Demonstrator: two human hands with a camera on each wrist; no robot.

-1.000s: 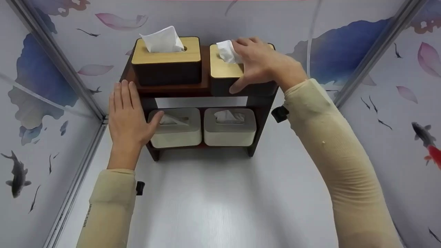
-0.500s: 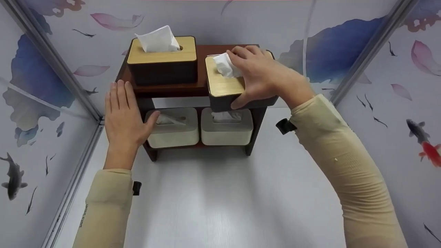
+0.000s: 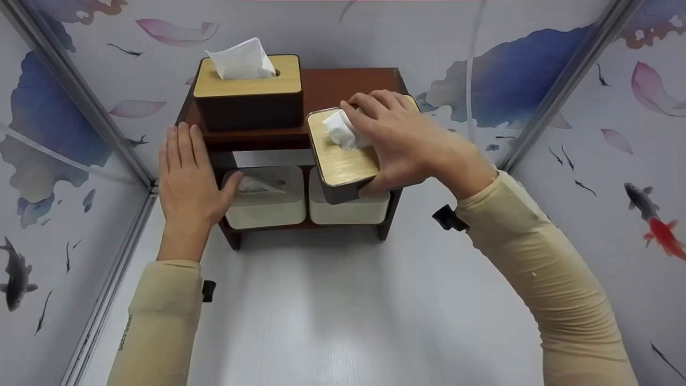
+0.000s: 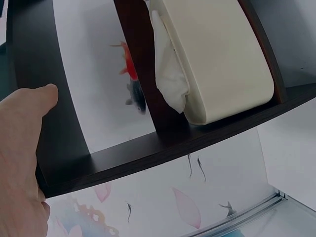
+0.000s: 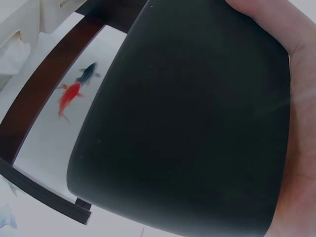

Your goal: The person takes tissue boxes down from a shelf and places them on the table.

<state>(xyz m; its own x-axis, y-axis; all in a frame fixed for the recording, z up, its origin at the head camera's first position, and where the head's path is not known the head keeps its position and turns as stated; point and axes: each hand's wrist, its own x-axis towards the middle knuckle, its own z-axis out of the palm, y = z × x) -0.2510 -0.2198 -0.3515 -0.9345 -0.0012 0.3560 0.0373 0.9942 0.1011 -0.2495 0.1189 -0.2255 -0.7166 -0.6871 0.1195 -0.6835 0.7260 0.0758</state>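
My right hand (image 3: 402,142) grips a black tissue box (image 3: 345,166) with a light wooden lid, fingers over the far side and thumb at the near side. A white tissue (image 3: 340,130) sticks up from its slot. The box hangs tilted in front of the shelf's right half; its dark side (image 5: 182,113) fills the right wrist view. My left hand (image 3: 187,182) lies with straight fingers along the left side of the dark brown two-tier shelf (image 3: 351,86). In the left wrist view its thumb (image 4: 47,98) sits at the shelf's edge.
A matching wooden-lidded tissue box (image 3: 249,110) stands on the top tier at the left. On the lower tier are two cream tissue boxes, a left one (image 3: 268,212) and a partly covered right one (image 3: 370,212). Printed wall panels (image 3: 600,134) surround the shelf.
My right hand has lifted the black tissue box off the top tier's right side and brought it forward, lower and turned. The left hand stays at the shelf's side.
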